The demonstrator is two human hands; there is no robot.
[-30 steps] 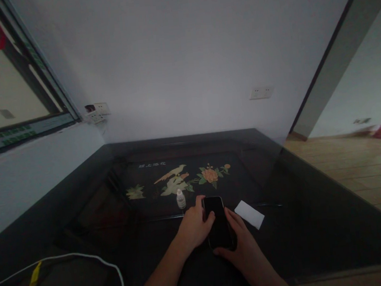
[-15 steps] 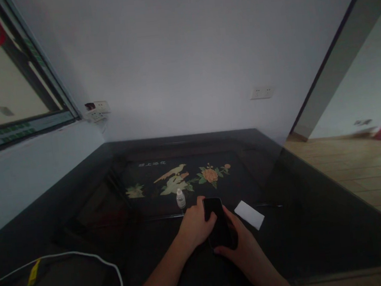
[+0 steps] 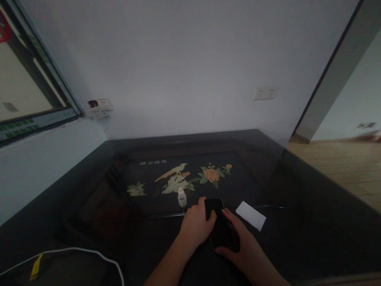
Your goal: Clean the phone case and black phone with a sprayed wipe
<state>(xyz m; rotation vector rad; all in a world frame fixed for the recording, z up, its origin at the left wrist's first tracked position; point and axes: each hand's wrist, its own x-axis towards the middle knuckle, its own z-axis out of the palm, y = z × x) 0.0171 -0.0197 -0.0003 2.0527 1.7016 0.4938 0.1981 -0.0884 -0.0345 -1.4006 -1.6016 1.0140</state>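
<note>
Both hands grip a black smartphone (image 3: 221,232) with a dark screen, low over the black table. My left hand (image 3: 197,223) is closed on its upper left edge, the thumb lying on the glass. On the other side, my right hand (image 3: 242,241) wraps the right edge, thumb at the lower end and index finger near the upper right. Just beyond the left hand a small clear bottle (image 3: 182,198) with a white cap stands upright. A white rectangular card or folded paper (image 3: 251,215) lies right of the phone.
The glossy black table (image 3: 320,229) bears an inlaid bird and flowers. A white cable (image 3: 82,249) with a yellow tag (image 3: 36,267) curves across the left front. Wall sockets (image 3: 265,93) sit above the table's back edge, and a window (image 3: 12,74) is at left.
The view has shifted slightly. My right index finger has moved onto the phone's upper right edge; the left hand keeps its hold. The bottle and the white card stay put.
</note>
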